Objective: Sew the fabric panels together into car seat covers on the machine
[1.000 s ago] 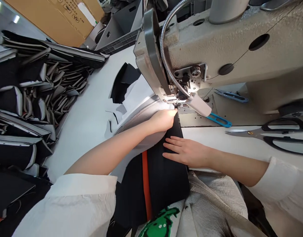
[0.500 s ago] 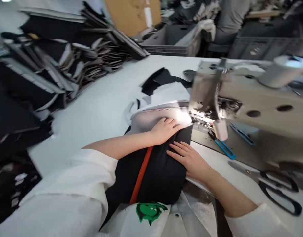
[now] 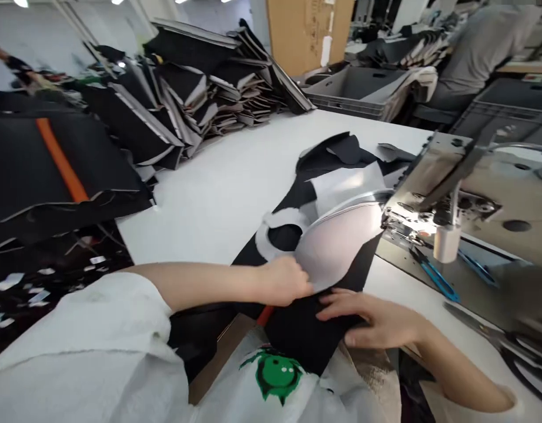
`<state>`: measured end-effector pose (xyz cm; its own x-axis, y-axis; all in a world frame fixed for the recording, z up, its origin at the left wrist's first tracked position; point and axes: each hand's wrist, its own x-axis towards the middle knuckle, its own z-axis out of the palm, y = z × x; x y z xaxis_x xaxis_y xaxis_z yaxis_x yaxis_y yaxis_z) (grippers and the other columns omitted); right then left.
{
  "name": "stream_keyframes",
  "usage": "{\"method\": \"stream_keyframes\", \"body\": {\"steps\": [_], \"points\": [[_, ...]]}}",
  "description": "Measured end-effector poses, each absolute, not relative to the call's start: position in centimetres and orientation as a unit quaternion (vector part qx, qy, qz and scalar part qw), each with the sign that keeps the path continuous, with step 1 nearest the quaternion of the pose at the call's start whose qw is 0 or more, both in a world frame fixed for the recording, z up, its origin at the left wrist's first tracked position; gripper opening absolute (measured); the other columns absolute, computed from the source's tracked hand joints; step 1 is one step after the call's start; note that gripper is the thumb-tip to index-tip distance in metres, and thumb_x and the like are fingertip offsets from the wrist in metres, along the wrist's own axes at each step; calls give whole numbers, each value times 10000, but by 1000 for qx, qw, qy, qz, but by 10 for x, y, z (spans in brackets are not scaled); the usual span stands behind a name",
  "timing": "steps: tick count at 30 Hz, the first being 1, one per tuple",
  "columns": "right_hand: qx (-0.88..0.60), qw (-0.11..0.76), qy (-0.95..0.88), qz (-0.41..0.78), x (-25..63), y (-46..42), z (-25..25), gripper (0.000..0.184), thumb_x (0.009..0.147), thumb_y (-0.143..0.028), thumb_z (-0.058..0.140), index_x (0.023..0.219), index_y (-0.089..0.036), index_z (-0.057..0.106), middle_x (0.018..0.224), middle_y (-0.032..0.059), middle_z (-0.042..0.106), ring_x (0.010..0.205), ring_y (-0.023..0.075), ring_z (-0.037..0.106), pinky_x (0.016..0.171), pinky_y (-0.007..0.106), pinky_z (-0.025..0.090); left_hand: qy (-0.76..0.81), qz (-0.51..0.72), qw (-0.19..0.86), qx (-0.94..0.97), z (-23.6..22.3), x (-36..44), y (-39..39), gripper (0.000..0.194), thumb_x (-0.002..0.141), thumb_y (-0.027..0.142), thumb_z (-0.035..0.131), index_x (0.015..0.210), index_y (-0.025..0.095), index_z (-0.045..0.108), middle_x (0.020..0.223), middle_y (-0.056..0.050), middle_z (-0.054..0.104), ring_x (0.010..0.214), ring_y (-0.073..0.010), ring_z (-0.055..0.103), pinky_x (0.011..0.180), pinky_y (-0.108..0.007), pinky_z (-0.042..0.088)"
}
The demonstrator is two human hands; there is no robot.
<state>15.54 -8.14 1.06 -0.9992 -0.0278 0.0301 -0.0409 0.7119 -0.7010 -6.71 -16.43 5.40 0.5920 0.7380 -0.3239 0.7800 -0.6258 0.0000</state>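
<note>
My left hand is closed at the near edge of a curved pale grey fabric panel, pinching the cloth there. My right hand has its fingers apart and touches black fabric with an orange stripe. The far end of the pale panel lies by the lit needle area of a sewing machine. A white cut piece and a white curved strip rest on more black cloth beyond my left hand.
Blue thread snips and large scissors lie at the right. Piled black and grey panels line the table's back left. Grey crates and a cardboard box stand behind; a person in grey is at the upper right.
My left hand has gone from lying flat on the pale panel to closed at its near edge, pulled towards me. My right hand's fingers have lifted and bent. The view has swung left.
</note>
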Motion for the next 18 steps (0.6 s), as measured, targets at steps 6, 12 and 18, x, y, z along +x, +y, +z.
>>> {"method": "stream_keyframes", "body": {"steps": [6, 12, 18], "points": [[-316, 381, -863, 106, 112, -44, 5, 335, 933, -340, 432, 1174, -197, 617, 1398, 149, 434, 1353, 351, 307, 1091, 576, 283, 384, -80, 263, 881, 17, -47, -178, 212, 736, 158, 552, 907, 199, 669, 814, -45, 706, 703, -223, 657, 578, -318, 501], [-262, 455, -837, 154, 73, -34, -27, 188, 870, -244, 363, 886, -204, 547, 1098, 104, 532, 1322, 318, 313, 1093, 651, 170, 333, 171, 552, 745, 65, -84, -100, 344, 919, 394, 405, 871, 186, 675, 747, -25, 681, 643, -132, 639, 678, -240, 521], [-270, 450, -836, 159, 66, -34, -37, 204, 815, -333, 403, 923, -238, 547, 1136, 90, 549, 1330, 316, 306, 1115, 635, 115, 581, 213, 431, 657, 24, -106, 23, 348, 794, 354, 538, 1063, 141, 593, 875, -43, 635, 769, -155, 591, 675, -261, 489]]}}
